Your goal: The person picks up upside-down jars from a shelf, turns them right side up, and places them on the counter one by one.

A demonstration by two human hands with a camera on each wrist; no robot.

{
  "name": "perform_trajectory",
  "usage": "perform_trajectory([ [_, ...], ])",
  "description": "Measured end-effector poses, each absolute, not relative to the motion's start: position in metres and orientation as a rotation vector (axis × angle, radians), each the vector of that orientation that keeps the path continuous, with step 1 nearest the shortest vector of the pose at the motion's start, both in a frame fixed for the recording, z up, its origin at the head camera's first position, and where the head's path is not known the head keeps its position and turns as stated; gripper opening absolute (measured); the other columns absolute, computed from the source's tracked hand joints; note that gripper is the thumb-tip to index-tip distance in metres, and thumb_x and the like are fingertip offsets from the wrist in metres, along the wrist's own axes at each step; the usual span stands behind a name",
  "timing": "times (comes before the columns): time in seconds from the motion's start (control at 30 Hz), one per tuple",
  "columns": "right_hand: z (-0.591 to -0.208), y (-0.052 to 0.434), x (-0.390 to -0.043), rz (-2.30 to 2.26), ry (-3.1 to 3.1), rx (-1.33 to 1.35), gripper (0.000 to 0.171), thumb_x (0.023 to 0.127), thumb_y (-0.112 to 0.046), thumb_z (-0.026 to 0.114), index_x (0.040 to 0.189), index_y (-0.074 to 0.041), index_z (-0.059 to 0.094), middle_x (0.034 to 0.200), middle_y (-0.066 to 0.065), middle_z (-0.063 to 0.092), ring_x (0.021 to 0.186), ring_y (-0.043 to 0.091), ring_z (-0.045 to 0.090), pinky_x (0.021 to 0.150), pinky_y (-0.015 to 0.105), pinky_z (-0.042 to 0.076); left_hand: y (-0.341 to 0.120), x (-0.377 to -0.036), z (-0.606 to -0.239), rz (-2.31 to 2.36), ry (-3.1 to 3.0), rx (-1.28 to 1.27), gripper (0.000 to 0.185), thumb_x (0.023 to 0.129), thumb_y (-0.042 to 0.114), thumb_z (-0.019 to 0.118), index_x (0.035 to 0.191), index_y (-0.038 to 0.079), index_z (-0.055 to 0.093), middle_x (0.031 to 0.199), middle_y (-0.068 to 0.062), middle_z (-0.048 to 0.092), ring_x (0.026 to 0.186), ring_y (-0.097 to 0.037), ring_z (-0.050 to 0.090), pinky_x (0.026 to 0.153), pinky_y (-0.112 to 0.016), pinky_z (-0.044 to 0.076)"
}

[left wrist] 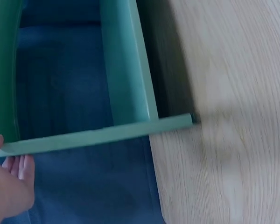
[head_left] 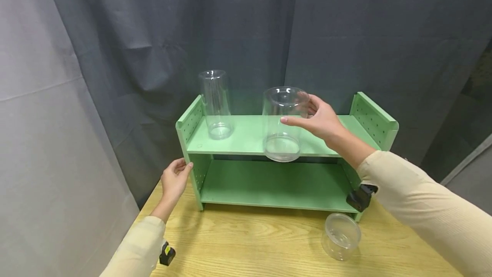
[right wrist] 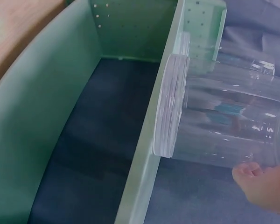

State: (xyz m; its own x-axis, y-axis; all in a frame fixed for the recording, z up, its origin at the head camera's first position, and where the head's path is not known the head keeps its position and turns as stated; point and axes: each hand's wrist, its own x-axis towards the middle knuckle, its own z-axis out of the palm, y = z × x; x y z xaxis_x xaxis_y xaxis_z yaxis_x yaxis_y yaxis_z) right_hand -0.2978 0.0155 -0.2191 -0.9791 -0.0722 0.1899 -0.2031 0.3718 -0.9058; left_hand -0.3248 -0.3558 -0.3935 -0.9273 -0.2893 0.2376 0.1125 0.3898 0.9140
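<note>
My right hand (head_left: 320,121) holds a wide clear cylindrical container (head_left: 282,144), its thumb on the near side and the other fingers round the right and back. The container is upright, and its ridged bottom (right wrist: 170,107) overlaps the front edge of the upper shelf board. With thumb and fingers on opposite sides, my left hand (head_left: 175,178) grips the front edge of the left side panel (left wrist: 98,135) of a green two-level shelf (head_left: 269,183). A taller, narrower clear cylindrical container (head_left: 216,101) stands on the upper board at the left.
A short, round clear container (head_left: 341,236) sits on the wooden table (head_left: 246,243) in front of the shelf's right end. Dark grey curtains (head_left: 246,20) hang behind the shelf, and a lighter curtain (head_left: 46,140) is at the left.
</note>
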Motion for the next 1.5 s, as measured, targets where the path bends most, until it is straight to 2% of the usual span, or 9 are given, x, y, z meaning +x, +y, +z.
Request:
perform_trajectory([
  [0.2,-0.228,0.018,-0.276,1.764,-2.381,0.354,0.086,0.08,-0.021,0.078,0.151,-0.019,0.029,0.147,0.004,0.045,0.14,0.022,0.041,0.118,0.036,0.035,-0.349,-0.312,-0.389,-1.621,-2.223,0.254,0.04,0.095,0.02,0.06,0.13,0.001,0.054,0.129,-0.021,0.058,0.12,-0.032,0.057,0.1,-0.044,0.051],
  [0.33,-0.233,0.022,-0.258,1.814,-2.286,0.401,0.082,0.082,-0.014,0.076,0.15,-0.017,0.031,0.14,-0.003,0.047,0.137,0.015,0.044,0.116,0.026,0.036,-0.343,-0.301,-0.381,-1.669,-2.127,0.322,0.047,0.093,0.017,0.061,0.134,0.0,0.048,0.134,-0.02,0.054,0.124,-0.033,0.054,0.102,-0.044,0.049],
  [0.53,-0.253,0.032,-0.234,2.026,-2.095,0.465,0.076,0.084,-0.003,0.072,0.148,-0.013,0.033,0.132,-0.013,0.053,0.119,-0.004,0.053,0.1,0.011,0.046,-0.332,-0.282,-0.37,-1.764,-2.034,0.404,0.048,0.093,0.014,0.06,0.136,0.0,0.044,0.132,-0.016,0.053,0.122,-0.027,0.053,0.097,-0.032,0.047],
  [0.63,-0.267,0.037,-0.227,2.134,-1.993,0.503,0.067,0.086,0.001,0.067,0.144,-0.011,0.036,0.127,-0.016,0.058,0.117,-0.005,0.057,0.098,0.012,0.047,-0.325,-0.273,-0.367,-1.834,-2.049,0.411,0.046,0.094,0.014,0.057,0.135,0.0,0.044,0.132,-0.017,0.053,0.122,-0.027,0.052,0.095,-0.028,0.045],
  [0.8,-0.286,0.047,-0.225,2.209,-1.966,0.497,0.067,0.089,0.001,0.063,0.147,-0.01,0.032,0.123,-0.018,0.063,0.116,-0.004,0.059,0.096,0.008,0.047,-0.309,-0.264,-0.364,-1.915,-2.088,0.351,0.044,0.095,0.015,0.056,0.134,-0.002,0.045,0.131,-0.02,0.053,0.12,-0.029,0.054,0.093,-0.023,0.047],
  [0.97,-0.305,0.054,-0.226,2.232,-2.07,0.379,0.073,0.091,-0.007,0.064,0.152,-0.011,0.024,0.116,-0.022,0.064,0.112,-0.011,0.057,0.092,0.003,0.045,-0.286,-0.258,-0.366,-1.965,-2.193,0.23,0.045,0.095,0.018,0.057,0.133,-0.003,0.046,0.13,-0.022,0.055,0.117,-0.03,0.056,0.101,-0.034,0.049],
  [1.1,-0.32,0.054,-0.227,2.238,-2.109,0.331,0.074,0.092,-0.01,0.064,0.152,-0.007,0.021,0.116,-0.025,0.062,0.111,-0.011,0.058,0.092,0.005,0.046,-0.271,-0.255,-0.367,-2.015,-2.279,0.101,0.052,0.094,0.028,0.06,0.134,-0.001,0.045,0.133,-0.022,0.055,0.12,-0.034,0.056,0.108,-0.045,0.045],
  [1.27,-0.336,0.051,-0.227,2.217,-2.165,0.291,0.072,0.092,-0.013,0.064,0.15,-0.003,0.023,0.116,-0.026,0.06,0.111,-0.011,0.058,0.09,0.006,0.048,-0.259,-0.251,-0.371,-2.093,-2.37,-0.021,0.064,0.091,0.04,0.063,0.138,0.001,0.043,0.138,-0.021,0.053,0.125,-0.039,0.053,0.112,-0.052,0.038],
  [1.5,-0.348,0.043,-0.225,2.21,-2.219,0.268,0.073,0.092,-0.013,0.064,0.15,0.0,0.021,0.112,-0.029,0.06,0.107,-0.012,0.058,0.089,0.007,0.049,-0.248,-0.244,-0.372,-2.176,-2.482,-0.177,0.066,0.088,0.038,0.066,0.14,0.002,0.044,0.142,-0.019,0.051,0.134,-0.037,0.046,0.115,-0.056,0.031],
])
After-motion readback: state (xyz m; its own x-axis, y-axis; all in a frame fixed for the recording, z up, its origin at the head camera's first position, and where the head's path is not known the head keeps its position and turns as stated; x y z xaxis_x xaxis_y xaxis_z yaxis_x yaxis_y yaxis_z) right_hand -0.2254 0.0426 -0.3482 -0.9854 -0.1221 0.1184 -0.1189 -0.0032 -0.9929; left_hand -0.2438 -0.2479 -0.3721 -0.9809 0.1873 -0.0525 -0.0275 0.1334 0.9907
